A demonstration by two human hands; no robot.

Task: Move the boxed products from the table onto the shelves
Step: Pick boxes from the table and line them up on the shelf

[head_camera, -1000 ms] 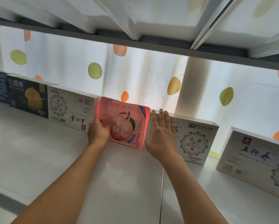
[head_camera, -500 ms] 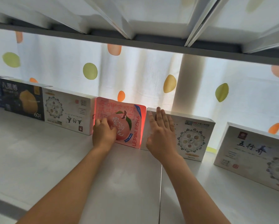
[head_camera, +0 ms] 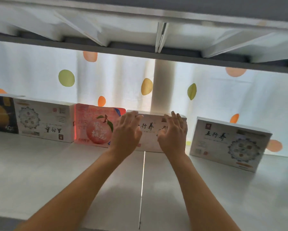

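Both hands up against the middle white box [head_camera: 152,130], standing upright along the back edge of the white shelf [head_camera: 90,172], straddling the seam between the two shelf panels. Left hand [head_camera: 127,130] spread over the box's left half, fingers [head_camera: 134,116] straight and loosely fanned, tips reaching the top edge; right hand [head_camera: 173,132] over the right half, fingers a little bent, tips likewise near the top edge. Neither hand curled round anything; whether palms press flat on the box face cannot be told through the motion blur. Pink peach box [head_camera: 96,125] just beside it on the left, touching or nearly so, partly covered by the left hand. Further left along the back edge, another white box [head_camera: 43,120] touching the pink one, then a dark box with a yellow fruit [head_camera: 1,114] at the left edge of view. Toward the right back corner, a third white box [head_camera: 230,142], standing apart from the middle one and angled slightly. Behind the row, a pale curtain with coloured dots [head_camera: 66,78]; overhead, the underside of the upper shelf [head_camera: 140,35].
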